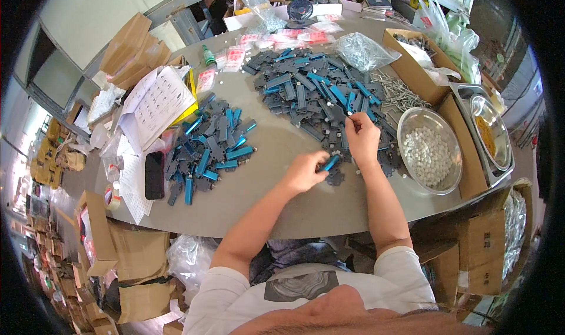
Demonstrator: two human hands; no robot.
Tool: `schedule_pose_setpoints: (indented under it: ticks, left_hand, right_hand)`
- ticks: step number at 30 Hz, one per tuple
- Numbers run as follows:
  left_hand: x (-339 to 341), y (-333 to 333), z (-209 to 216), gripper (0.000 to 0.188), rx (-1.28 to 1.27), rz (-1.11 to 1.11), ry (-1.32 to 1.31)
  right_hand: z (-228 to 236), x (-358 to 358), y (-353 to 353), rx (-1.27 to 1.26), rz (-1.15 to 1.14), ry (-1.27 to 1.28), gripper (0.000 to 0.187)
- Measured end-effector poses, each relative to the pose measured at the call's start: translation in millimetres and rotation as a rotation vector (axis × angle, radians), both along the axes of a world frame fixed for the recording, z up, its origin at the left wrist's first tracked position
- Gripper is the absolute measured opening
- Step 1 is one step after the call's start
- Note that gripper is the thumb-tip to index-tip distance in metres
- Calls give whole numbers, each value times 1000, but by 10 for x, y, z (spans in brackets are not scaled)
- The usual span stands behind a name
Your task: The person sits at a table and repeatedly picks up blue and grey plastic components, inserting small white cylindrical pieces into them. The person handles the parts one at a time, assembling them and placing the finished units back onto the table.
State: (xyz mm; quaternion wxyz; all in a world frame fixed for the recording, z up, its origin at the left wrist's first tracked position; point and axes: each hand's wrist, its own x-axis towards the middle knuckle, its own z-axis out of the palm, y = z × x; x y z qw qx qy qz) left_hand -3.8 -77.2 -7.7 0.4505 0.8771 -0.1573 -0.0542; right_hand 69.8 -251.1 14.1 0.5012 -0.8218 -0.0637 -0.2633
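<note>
My left hand (305, 172) is closed round a small part with a blue cylinder-like bar and a dark grey plate (331, 162), just above the table. Slightly farther off, my right hand (362, 138) pinches at the near edge of a large heap of similar blue and grey parts (306, 88); a tiny white piece seems to show at its fingertips. A second, smaller heap of these parts (207, 146) lies left of my hands. Right of my right hand, a round metal bowl (452, 185) holds many small white pieces (428, 156).
Long metal screws (400, 92) lie beside the big heap, below a clear bag (365, 51). A phone (154, 176) and paper sheets (156, 108) are at left. Red-and-white packets (288, 37) and a small fan (300, 10) stand at the back. Cardboard boxes (465, 158) line the right edge.
</note>
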Motion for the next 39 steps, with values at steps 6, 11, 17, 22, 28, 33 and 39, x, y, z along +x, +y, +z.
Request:
schedule_pose_setpoints:
  ticks: [6, 11, 17, 22, 28, 33, 39]
  left_hand:
    - [144, 261, 84, 48, -720, 199, 365]
    - [133, 235, 93, 51, -960, 323, 374]
    - [168, 184, 87, 44, -1039, 301, 213]
    - [194, 192, -23, 46, -1078, 235, 183]
    - [161, 150, 9, 36, -1010, 177, 108]
    - [160, 96, 13, 24, -1153, 275, 61]
    - [185, 180, 37, 22, -1208, 228, 2]
  right_hand:
    - [-84, -72, 150, 710, 486, 539, 10]
    - [-37, -177, 256, 809, 709, 672, 10]
    - [-19, -256, 308, 641, 743, 755, 10]
    - [-58, -269, 354, 643, 817, 701, 11]
    - [-54, -277, 377, 574, 775, 681, 11]
    - [-87, -287, 383, 333, 685, 557, 17]
    - [-115, -305, 394, 158, 758, 528, 23]
